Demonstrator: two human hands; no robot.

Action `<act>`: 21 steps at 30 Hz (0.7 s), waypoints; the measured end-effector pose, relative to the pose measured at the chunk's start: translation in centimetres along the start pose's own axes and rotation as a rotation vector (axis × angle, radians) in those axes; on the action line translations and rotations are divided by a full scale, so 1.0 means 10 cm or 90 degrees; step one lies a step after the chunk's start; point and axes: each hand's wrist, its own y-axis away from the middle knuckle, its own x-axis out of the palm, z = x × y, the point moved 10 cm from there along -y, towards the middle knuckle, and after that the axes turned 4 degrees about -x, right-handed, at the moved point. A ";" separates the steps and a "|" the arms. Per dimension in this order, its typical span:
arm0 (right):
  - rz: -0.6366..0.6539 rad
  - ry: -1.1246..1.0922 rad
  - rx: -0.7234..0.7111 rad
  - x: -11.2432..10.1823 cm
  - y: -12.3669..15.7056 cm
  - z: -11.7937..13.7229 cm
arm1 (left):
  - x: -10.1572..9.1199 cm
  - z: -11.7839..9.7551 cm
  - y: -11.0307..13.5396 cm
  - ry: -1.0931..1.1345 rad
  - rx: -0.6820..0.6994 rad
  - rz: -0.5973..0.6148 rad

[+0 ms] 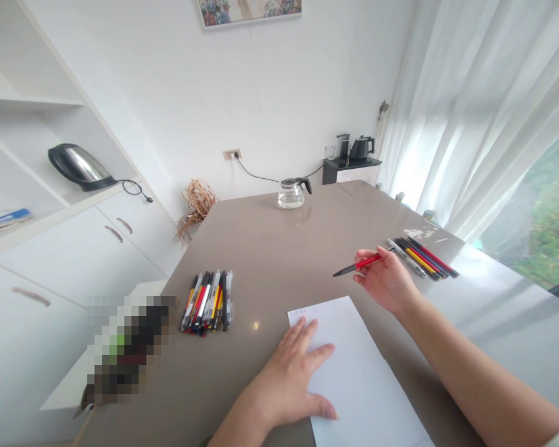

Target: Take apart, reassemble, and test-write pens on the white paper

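Observation:
My left hand [299, 371] lies flat on a white sheet of paper [354, 366], its fingers spread along the left edge. Small coloured marks show at the sheet's top left corner, just past my fingertips. Above the table, beyond the paper's top right, my right hand [386, 279] grips a red pen [367, 262] with a dark tip pointing left. Right behind that hand, a row of pens [426, 257] in white, black, yellow, blue and red lies side by side. To the left, a larger heap of mixed pens [207, 302] rests on the table.
A glass pot [291, 194] with clear liquid stands at the far end of the brown table [261, 242]. Behind it, a black kettle [362, 148] sits on a small cabinet. White cupboards line the left; a curtain [470, 112] hangs at the right. A pixelated area covers something at lower left.

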 end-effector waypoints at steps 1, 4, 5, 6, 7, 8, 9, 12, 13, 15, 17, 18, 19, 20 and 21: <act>-0.012 0.029 -0.005 -0.04 -0.01 -0.01 | 0.00 0.00 0.00 0.000 0.002 -0.001; -0.053 0.108 -0.059 -0.16 -0.03 0.05 | 0.00 -0.01 0.00 0.003 0.003 0.001; -0.068 0.131 -0.091 -0.21 -0.03 0.11 | 0.00 -0.01 0.01 0.004 0.001 0.004; -0.088 0.155 -0.128 -0.26 -0.03 0.19 | 0.00 -0.01 0.01 0.004 -0.002 0.006; -0.112 0.181 -0.167 -0.33 -0.03 0.28 | 0.00 -0.01 0.01 0.003 -0.005 0.007; -0.140 0.207 -0.205 -0.41 -0.03 0.39 | 0.00 -0.01 0.01 0.004 -0.006 0.008; -0.170 0.233 -0.241 -0.49 -0.03 0.50 | -0.01 -0.01 0.01 0.004 -0.005 0.008; -0.260 0.291 -0.312 -0.77 -0.02 0.77 | -0.01 -0.01 0.01 0.004 -0.002 0.006; -0.289 0.303 -0.322 -0.87 -0.02 0.84 | -0.01 -0.01 0.01 0.003 -0.003 0.005; -0.344 0.339 -0.324 -1.07 -0.02 0.92 | 0.00 0.00 0.01 0.000 -0.008 0.005; -0.394 0.439 -0.305 -1.24 -0.02 0.97 | -0.01 0.00 0.02 -0.001 -0.009 0.004; -0.415 0.517 -0.295 -1.31 -0.02 0.99 | -0.01 -0.01 0.02 0.000 -0.008 0.003; -0.429 0.605 -0.286 -1.35 -0.02 1.00 | -0.02 -0.01 0.02 0.000 -0.006 0.001; -0.434 0.695 -0.276 -1.37 -0.04 1.01 | -0.02 -0.02 0.02 0.000 -0.006 -0.001; -0.433 0.781 -0.260 -1.38 -0.06 1.00 | -0.03 -0.02 0.02 -0.002 -0.006 -0.002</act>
